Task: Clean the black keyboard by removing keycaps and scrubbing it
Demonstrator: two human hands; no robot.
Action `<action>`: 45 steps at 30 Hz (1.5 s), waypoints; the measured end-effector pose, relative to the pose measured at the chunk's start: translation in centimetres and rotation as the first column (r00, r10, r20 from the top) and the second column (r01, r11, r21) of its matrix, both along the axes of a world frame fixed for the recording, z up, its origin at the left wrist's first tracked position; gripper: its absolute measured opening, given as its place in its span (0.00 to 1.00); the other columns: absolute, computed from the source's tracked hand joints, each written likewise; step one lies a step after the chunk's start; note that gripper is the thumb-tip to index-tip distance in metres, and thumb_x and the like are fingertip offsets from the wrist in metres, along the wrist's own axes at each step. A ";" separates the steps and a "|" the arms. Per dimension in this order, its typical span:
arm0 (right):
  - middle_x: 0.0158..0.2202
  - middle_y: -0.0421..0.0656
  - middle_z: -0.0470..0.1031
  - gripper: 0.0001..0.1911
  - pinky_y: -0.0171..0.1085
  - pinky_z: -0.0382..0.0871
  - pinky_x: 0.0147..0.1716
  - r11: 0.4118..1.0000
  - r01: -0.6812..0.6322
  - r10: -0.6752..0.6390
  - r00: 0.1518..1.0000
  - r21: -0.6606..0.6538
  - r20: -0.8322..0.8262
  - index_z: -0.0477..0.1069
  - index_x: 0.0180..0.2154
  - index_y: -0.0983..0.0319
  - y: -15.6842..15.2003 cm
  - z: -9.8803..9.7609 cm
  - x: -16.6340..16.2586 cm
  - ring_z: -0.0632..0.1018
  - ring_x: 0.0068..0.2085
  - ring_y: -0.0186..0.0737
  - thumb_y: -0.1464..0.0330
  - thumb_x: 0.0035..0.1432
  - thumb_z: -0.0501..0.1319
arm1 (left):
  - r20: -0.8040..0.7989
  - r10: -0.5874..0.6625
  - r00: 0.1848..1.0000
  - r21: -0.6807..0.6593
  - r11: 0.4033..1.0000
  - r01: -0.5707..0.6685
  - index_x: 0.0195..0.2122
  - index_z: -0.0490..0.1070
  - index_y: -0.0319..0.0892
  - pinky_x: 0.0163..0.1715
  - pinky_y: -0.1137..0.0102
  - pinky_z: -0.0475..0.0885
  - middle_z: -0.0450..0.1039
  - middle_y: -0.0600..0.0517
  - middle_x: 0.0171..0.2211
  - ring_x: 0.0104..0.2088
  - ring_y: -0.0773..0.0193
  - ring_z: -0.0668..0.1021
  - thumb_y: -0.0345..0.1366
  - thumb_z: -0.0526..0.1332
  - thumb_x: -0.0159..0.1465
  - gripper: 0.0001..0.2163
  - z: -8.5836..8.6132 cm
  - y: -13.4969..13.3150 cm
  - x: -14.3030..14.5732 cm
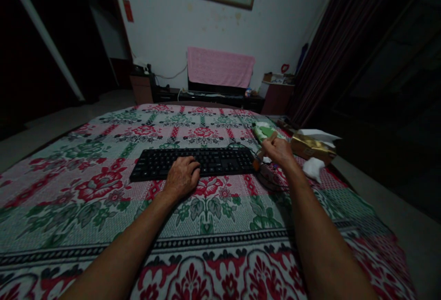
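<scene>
A black computer keyboard [227, 161] lies flat on the patterned cloth. My left hand [182, 176] rests on its front edge and lower keys, palm down, with the fingers laid over the keys. Just off the keyboard's right end, my right hand [279, 151] is closed around the pale handle of a small brush [256, 165]. The brush points down and left, its orange-brown end close to the keyboard's right edge. Its exact shape is dim. A dark cable [267, 183] loops on the cloth below the right hand.
Beyond my right hand lies a green-and-white packet [263, 130]. To the right are a gold tissue box [312, 147] and a crumpled white tissue [313, 169]. The flowered tablecloth [206, 217] covers the table. A pink cloth [220, 68] hangs at the far wall.
</scene>
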State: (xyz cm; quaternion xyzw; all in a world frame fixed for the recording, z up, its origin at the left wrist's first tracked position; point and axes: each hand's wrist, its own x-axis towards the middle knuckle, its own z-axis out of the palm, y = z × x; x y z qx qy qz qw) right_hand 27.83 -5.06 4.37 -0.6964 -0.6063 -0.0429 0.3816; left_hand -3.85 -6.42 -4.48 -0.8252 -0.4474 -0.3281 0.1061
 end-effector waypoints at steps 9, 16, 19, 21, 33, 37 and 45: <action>0.36 0.46 0.78 0.15 0.37 0.68 0.39 0.942 -0.298 0.329 0.911 0.154 -0.251 0.75 0.33 0.64 0.2 -1.6 -4.4 0.77 0.38 0.41 0.62 0.51 0.55 | 0.005 0.002 1.000 -0.005 1.000 -0.002 0.38 0.74 0.41 0.43 0.61 0.68 0.72 0.46 0.43 0.44 0.57 0.71 0.36 0.54 0.62 0.11 0.1 -0.1 0.0; 0.35 0.44 0.79 0.15 0.37 0.69 0.39 0.867 -0.486 0.491 0.791 0.114 -0.364 0.75 0.35 0.63 1.0 -4.0 -6.5 0.78 0.37 0.40 0.61 0.50 0.57 | -0.002 0.002 1.000 0.013 1.000 -0.002 0.38 0.74 0.41 0.43 0.61 0.68 0.72 0.46 0.43 0.44 0.57 0.71 0.36 0.53 0.62 0.11 0.0 0.0 0.0; 0.34 0.45 0.79 0.14 0.37 0.69 0.38 0.905 -0.411 0.422 0.844 0.107 -0.331 0.75 0.33 0.63 1.1 -3.7 -5.2 0.77 0.36 0.40 0.62 0.50 0.56 | 0.000 0.007 1.000 0.009 1.000 -0.007 0.38 0.74 0.41 0.43 0.61 0.68 0.72 0.46 0.43 0.43 0.57 0.71 0.36 0.53 0.62 0.11 -0.1 0.0 0.0; 0.33 0.46 0.78 0.14 0.38 0.68 0.38 0.938 -0.322 0.347 0.885 0.130 -0.310 0.75 0.32 0.64 1.2 -3.4 -4.5 0.77 0.36 0.41 0.62 0.50 0.56 | -0.001 0.009 1.000 0.001 1.000 -0.009 0.38 0.74 0.41 0.43 0.61 0.68 0.72 0.46 0.43 0.43 0.57 0.71 0.36 0.53 0.62 0.11 0.0 0.0 0.0; 0.32 0.46 0.78 0.14 0.37 0.69 0.39 0.958 -0.212 0.264 0.916 0.193 -0.302 0.73 0.33 0.64 1.3 -3.8 -5.3 0.78 0.35 0.41 0.62 0.52 0.54 | -0.001 0.004 1.000 -0.007 1.000 -0.005 0.38 0.74 0.41 0.43 0.61 0.68 0.72 0.46 0.43 0.44 0.57 0.71 0.36 0.54 0.62 0.11 0.0 0.0 0.0; 0.32 0.46 0.78 0.16 0.37 0.70 0.36 0.940 -0.276 0.338 0.834 0.200 -0.436 0.72 0.36 0.64 1.8 -4.0 -5.4 0.79 0.34 0.41 0.60 0.53 0.54 | -0.001 0.009 1.000 -0.013 1.000 -0.009 0.38 0.75 0.41 0.44 0.61 0.68 0.72 0.46 0.43 0.43 0.57 0.71 0.36 0.54 0.62 0.11 0.1 -0.1 0.0; 0.31 0.45 0.78 0.16 0.35 0.70 0.34 0.941 -0.318 0.335 0.844 0.111 -0.419 0.73 0.34 0.64 2.0 -4.3 -6.3 0.78 0.34 0.40 0.59 0.54 0.53 | -0.008 0.010 1.000 -0.014 1.000 -0.010 0.39 0.75 0.41 0.43 0.61 0.68 0.72 0.46 0.43 0.43 0.57 0.71 0.36 0.54 0.61 0.11 0.1 0.0 0.0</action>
